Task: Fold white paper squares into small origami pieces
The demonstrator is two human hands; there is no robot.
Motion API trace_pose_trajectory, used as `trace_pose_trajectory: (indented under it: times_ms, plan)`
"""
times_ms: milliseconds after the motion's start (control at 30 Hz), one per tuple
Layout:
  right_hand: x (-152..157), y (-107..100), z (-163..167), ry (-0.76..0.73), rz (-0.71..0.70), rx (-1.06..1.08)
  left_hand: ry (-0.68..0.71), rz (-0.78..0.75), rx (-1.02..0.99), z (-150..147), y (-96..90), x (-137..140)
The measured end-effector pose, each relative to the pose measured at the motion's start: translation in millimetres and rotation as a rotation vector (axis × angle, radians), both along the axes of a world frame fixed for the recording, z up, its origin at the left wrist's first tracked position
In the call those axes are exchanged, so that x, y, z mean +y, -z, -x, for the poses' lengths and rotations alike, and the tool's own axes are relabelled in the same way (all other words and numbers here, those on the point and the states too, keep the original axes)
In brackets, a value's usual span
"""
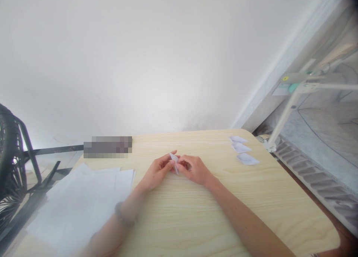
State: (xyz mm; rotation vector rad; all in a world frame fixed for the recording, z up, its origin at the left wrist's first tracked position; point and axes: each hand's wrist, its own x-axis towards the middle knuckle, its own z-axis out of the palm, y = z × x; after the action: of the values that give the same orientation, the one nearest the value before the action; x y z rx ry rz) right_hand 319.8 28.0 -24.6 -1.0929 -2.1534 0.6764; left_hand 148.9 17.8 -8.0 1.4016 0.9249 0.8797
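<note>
Between my two hands, just above the middle of the table, is a small folded piece of white paper (173,157), pointed at its upper end. My left hand (159,171) pinches it from the left with thumb and fingers. From the right, my right hand (193,168) grips the same paper with its fingers bent and pressed together. The fingers hide part of the paper, so its full shape does not show. Three folded white paper boats (247,159) lie in a column on the right side of the table, apart from my hands.
A loose stack of white paper sheets (92,197) covers the left part of the wooden table (173,219). A blurred-out object (107,147) lies at the back left edge. A black woven chair (13,149) stands left, a white metal frame (285,115) right, a wall (156,63) behind.
</note>
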Motion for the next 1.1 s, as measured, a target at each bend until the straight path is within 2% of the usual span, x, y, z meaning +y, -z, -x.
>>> trace_pose_trajectory:
  times_ms: [300,500,600,733,900,1000,1100]
  plan:
    - [-1,-3,0,-0.013,-0.062,-0.052,-0.009,0.003,-0.01,0,-1.4,0]
    - [-1,-1,2,0.083,-0.204,-0.133,-0.035,-0.014,-0.001,-6,4.8,-2]
    - [-2,0,3,0.111,-0.229,-0.154,-0.08,-0.041,0.036,-9,6.2,-4]
    - [-2,1,3,0.152,-0.189,-0.147,-0.139,-0.112,0.155,-9,7.1,-4]
    - [-1,3,4,0.214,-0.16,-0.223,-0.136,-0.258,0.262,-8,5.2,-5]
    - [0,5,4,0.196,-0.184,-0.303,-0.128,-0.354,0.331,-9,2.2,-8]
    - [-1,5,5,0.167,-0.246,-0.342,-0.192,-0.445,0.469,-10,0.8,-10]
